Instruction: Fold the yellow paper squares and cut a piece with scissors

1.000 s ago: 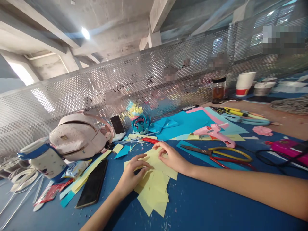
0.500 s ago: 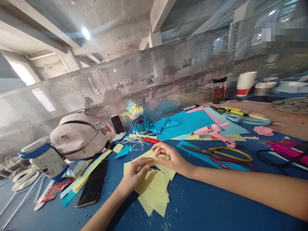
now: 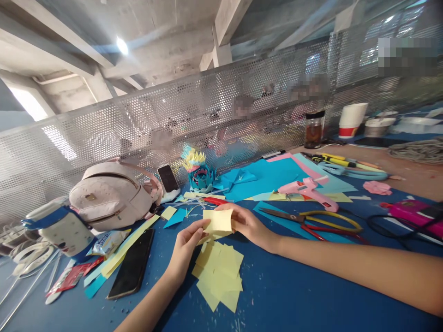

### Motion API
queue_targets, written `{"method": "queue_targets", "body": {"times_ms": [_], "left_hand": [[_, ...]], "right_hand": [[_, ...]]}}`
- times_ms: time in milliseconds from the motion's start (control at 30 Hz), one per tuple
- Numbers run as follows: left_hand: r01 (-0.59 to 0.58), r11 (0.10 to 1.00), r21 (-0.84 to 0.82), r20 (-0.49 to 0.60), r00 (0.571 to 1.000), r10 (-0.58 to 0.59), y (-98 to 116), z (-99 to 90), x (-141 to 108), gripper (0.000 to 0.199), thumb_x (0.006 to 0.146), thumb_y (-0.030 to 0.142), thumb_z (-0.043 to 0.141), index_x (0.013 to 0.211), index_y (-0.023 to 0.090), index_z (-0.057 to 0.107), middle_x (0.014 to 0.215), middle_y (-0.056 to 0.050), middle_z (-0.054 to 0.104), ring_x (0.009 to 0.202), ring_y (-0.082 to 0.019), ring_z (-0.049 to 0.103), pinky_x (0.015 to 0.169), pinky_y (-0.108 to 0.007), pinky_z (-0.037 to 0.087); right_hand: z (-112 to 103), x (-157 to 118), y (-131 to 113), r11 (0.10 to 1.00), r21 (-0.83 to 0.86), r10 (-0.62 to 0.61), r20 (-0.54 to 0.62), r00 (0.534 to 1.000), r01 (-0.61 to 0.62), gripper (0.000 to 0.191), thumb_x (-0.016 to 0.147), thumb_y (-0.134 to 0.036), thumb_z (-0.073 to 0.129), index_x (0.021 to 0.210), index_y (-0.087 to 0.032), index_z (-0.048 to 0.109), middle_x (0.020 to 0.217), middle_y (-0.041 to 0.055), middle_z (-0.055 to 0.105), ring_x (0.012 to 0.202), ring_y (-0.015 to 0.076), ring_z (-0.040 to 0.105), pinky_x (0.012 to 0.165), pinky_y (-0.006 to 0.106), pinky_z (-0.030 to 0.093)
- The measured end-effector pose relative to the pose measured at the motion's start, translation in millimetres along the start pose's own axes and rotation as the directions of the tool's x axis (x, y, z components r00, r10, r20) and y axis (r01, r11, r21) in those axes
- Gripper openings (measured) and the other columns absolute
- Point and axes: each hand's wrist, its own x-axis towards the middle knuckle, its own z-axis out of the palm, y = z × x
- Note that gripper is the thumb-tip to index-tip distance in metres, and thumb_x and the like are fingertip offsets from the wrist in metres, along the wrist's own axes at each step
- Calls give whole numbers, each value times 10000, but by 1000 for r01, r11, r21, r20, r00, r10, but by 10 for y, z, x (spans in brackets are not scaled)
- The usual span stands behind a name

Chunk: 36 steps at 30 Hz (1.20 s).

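Note:
Between my two hands a small yellow paper sheet [image 3: 218, 221] is held up, curved at its right side. My left hand [image 3: 187, 242] pinches its left edge between thumb and fingers. At the right edge, my right hand [image 3: 251, 226] grips it, with some fingers hidden behind the paper. Just below lies a loose pile of yellow paper squares [image 3: 219, 276], overlapping at different angles on the blue table [image 3: 297, 295]. A red-handled tool [image 3: 214, 201] lies beyond the sheet, partly covered.
Scissors [image 3: 304, 220] and a pink glue gun [image 3: 306, 189] lie to the right. Blue paper sheets [image 3: 273, 173] and a folded-paper piece [image 3: 199, 173] are behind. To the left are a phone [image 3: 133, 263], a mug [image 3: 65, 233] and a backpack [image 3: 110, 196].
Both hands were low over the yellow papers. Now they hold one sheet raised and upright above the pile, and my left hand has shifted slightly left.

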Motion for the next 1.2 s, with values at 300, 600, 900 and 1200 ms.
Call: {"method": "queue_targets", "body": {"times_ms": [300,600,900,1200], "left_hand": [[-93,986,139,120,990,76,190,173,-63,358,831,386,554,1088,163,666,1169,-97,627,1071,-278,556,923,-361,430],[-29,993,118,-4,1000,29,87,135,-56,386,809,433,575,1054,155,684,1063,-97,690,876,-239,645,841,-337,470],[17,1000,-25,-163,986,-21,79,115,-46,368,779,410,629,1024,144,694,975,-94,717,846,-221,665,816,-316,490],[33,997,-69,-172,984,-45,69,98,-31,350,754,383,662,990,126,696,833,-74,727,766,-188,665,764,-286,502]], "right_hand": [[-13,13,15,911,-406,-100,-36,994,77,186,798,-379,626,791,-193,634,840,20,472,793,163,479,656,251,402],[1,-6,-22,922,-375,-90,29,996,95,351,878,-469,482,740,-185,637,983,51,496,922,177,500,750,282,451],[3,-12,-49,947,-304,-106,4,994,102,234,855,-405,552,846,-206,675,978,52,554,884,173,542,679,249,438],[6,12,55,987,-160,28,124,992,-7,290,752,-460,645,768,-175,695,966,47,586,689,128,546,558,220,427]]}}
